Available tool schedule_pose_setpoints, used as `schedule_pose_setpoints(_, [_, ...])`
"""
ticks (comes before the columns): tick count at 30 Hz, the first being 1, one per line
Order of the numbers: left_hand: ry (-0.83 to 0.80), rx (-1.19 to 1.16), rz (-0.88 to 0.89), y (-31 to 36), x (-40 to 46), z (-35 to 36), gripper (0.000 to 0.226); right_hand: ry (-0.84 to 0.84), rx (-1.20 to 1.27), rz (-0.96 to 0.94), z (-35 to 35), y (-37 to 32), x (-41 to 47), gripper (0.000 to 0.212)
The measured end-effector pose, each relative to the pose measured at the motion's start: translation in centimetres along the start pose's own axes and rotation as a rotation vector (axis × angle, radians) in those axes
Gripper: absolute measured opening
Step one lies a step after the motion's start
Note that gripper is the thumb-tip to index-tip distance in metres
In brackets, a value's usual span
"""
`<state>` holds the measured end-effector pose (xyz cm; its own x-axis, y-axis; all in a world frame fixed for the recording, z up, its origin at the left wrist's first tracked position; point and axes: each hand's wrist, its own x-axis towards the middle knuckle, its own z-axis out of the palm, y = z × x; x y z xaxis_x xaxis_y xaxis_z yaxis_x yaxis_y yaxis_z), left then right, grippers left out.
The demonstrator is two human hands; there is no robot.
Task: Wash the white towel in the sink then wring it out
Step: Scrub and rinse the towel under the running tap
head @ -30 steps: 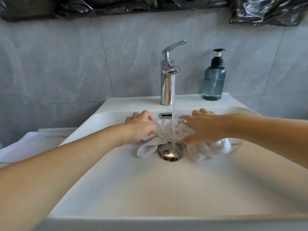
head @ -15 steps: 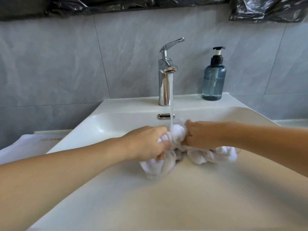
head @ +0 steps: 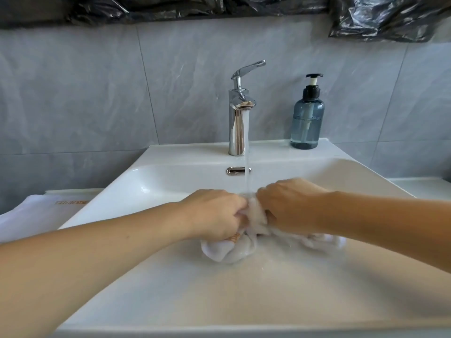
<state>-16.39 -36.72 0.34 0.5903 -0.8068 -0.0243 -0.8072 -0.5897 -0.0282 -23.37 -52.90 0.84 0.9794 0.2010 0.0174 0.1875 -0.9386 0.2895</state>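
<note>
Under the faucet (head: 238, 123), left hand (head: 214, 213) and right hand (head: 288, 206) each clench the bunched white towel (head: 253, 215), knuckles nearly touching.

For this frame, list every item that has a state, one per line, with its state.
Faucet: running, lever raised.
White towel: bunched, wet, under the stream.
Left hand: grips the towel.
Right hand: grips the towel.
Sink: wet; drain hidden by the towel.
Soap bottle: upright, partly filled, untouched.
Folded cloth: lying left of the sink.

Left hand (head: 214, 213) fisted; right hand (head: 290, 203) fisted — knuckles nearly meeting.
</note>
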Motion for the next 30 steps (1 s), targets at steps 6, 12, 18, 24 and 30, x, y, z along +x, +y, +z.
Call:
schedule_pose_setpoints(6, [0.048, 0.057, -0.03, 0.2, -0.1, -0.7, 0.012, -0.024, 0.093, 0.034, 0.3, -0.2, -2.0, 0.02])
schedule_pose_setpoints(12, [0.019, 0.067, -0.074, -0.3, -0.8, -0.8, 0.024, 0.087, 0.066, 0.007, 0.6, 0.0, -1.6, 0.022])
schedule_pose_setpoints(18, [0.013, -0.102, -0.24, -3.6, -1.1, -2.7, 0.02, -0.247, 0.17, 0.096, -1.3, 2.7, -3.4, 0.055])
schedule_pose_setpoints(24, [-0.074, -0.12, -0.107, -0.4, -1.1, 0.0, 0.038, -0.243, 0.187, 0.099, -1.8, 0.4, -1.7, 0.04])
schedule_pose_setpoints(30, [0.379, -0.184, -0.036, -2.8, -1.7, -1.2, 0.029, -0.017, -0.002, 0.294, -2.9, 2.5, -0.7, 0.057])
